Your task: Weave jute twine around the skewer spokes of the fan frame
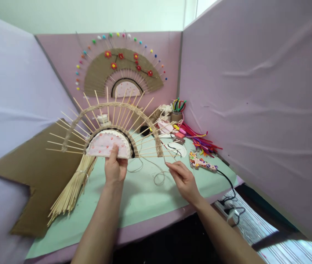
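My left hand (115, 165) grips a half-round fan frame by its pink patterned base (103, 145), thumb on the front and fingers behind. Thin wooden sticks (107, 98) radiate from the base, and a band of woven twine (105, 105) arcs across them. A black braid edges the base. To the right of the frame, my right hand (182, 178) is closed in a pinch on a strand of twine (164, 158) near the band's lower right end. More loose twine (159, 179) curls over the table below.
A finished flowered fan (95, 75) hangs on the back panel. Brown cardboard (32, 172) and a tied stick bundle (72, 190) lie left. On the right are a patterned glue gun (201, 162) with a black cord, colourful pipe cleaners (200, 137) and a pot of scissors (176, 116).
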Tool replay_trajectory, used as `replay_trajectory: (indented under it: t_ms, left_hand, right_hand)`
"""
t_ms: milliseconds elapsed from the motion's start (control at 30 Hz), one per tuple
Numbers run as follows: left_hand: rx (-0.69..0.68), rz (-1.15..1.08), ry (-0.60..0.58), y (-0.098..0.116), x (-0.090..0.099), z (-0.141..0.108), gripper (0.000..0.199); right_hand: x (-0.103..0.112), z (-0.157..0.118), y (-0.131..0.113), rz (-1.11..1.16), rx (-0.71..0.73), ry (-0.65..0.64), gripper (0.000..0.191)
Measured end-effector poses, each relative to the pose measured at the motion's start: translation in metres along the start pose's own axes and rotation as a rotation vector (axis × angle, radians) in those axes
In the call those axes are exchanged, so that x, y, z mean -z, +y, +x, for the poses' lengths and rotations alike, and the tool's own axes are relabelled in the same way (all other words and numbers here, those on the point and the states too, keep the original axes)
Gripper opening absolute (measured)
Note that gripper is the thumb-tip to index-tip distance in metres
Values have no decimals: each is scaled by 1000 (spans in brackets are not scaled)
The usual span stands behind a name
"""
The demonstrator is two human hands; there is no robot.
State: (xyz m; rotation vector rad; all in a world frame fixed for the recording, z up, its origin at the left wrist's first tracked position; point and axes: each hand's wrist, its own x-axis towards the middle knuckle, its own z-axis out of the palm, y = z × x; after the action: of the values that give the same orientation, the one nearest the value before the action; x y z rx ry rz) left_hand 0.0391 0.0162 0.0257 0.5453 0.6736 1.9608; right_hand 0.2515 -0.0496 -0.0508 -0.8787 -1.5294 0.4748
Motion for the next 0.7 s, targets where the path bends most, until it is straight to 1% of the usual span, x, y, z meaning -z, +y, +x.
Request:
replay_trajectory:
  t_ms: [200,333,467,533,700]
  left_hand:
    - [-6,-15,5,-3,8,3,28]
    - [-35,9,-14,-2,13,3,31]
    - [-94,123,-53,1,16,4,43]
    - [-103,201,-78,4,16,4,43]
    - [-48,323,-137,6,16,0,40]
  right_hand:
    - [-9,-2,3,-10,21,-31,25]
    - [-8,0,3,-26,26,-40,21]
    - [-2,8,4,-59,33,-28,15]
    - [0,13,7,-81,30,-7,15]
    - [0,15,16,-145,-26,74,15]
